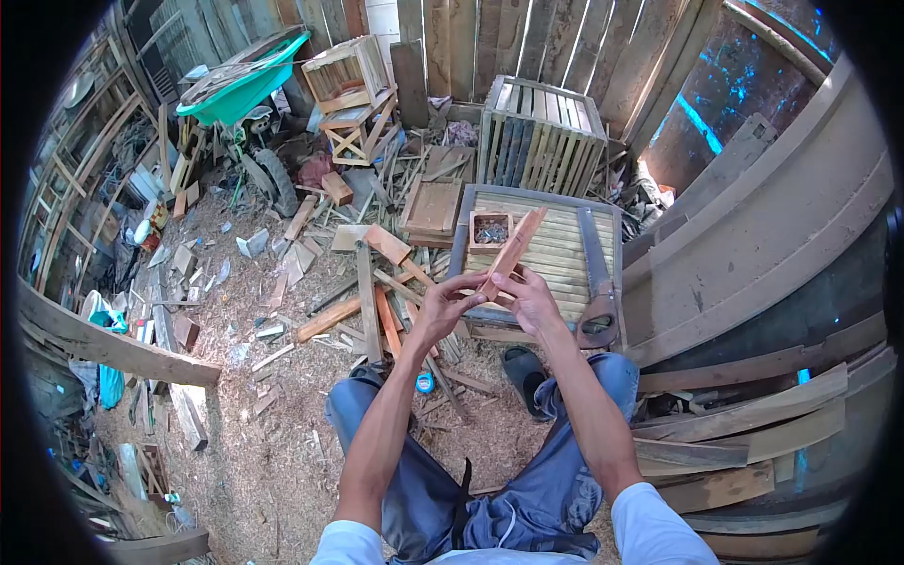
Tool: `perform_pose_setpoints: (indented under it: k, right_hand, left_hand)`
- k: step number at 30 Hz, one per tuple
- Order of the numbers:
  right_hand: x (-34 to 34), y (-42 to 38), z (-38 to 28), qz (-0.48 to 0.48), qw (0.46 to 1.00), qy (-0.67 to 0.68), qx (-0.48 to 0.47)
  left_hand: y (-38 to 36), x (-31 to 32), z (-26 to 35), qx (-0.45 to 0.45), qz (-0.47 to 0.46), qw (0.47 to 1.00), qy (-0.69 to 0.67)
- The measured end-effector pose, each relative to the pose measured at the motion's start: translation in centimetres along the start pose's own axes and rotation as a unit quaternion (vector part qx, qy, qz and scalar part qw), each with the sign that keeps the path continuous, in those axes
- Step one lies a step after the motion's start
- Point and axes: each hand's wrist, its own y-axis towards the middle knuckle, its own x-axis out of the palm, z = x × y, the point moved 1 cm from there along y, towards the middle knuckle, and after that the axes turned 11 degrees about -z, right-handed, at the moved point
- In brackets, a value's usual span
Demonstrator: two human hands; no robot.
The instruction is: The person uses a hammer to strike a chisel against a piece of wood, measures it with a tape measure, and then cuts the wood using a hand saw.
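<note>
A short reddish piece of wood is held up at an angle in front of me, its far end pointing away and to the right. My left hand pinches its near end from the left. From the other side, my right hand grips the same end with closed fingers. Behind the wood is a slatted wooden table. On it are a small wooden box with dark little pieces inside, too small to name, and a handsaw whose handle lies toward me at the right edge.
Wood offcuts and sawdust cover the floor to the left, with a blue tape measure between my feet. A slatted crate stands behind the table. Farther back is a green wheelbarrow. Curved boards are stacked at right.
</note>
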Motion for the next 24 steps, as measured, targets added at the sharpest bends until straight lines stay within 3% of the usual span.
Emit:
perform_pose_setpoints:
  k: [4,7,17,19,24]
  right_hand:
    - [0.2,0.0,0.1,0.029,0.999,-0.008,-0.032]
    - [0.1,0.4,0.4,0.038,0.996,-0.029,-0.074]
    - [0.0,0.5,1.1,0.044,0.967,-0.225,-0.113]
    - [-1.0,0.7,1.1,0.033,0.98,-0.188,-0.059]
    - [-0.5,-0.4,-0.7,0.069,0.996,-0.038,-0.033]
  left_hand:
    - [0.0,0.0,0.5,0.022,-0.004,0.999,0.04]
    - [-0.2,0.3,0.9,-0.071,-0.019,0.997,-0.023]
    - [0.2,0.3,-0.6,-0.036,0.029,0.998,0.04]
    - [-0.1,0.1,0.0,-0.065,0.025,0.996,0.056]
    - [-0.3,-0.7,-0.4,0.049,0.022,0.97,0.237]
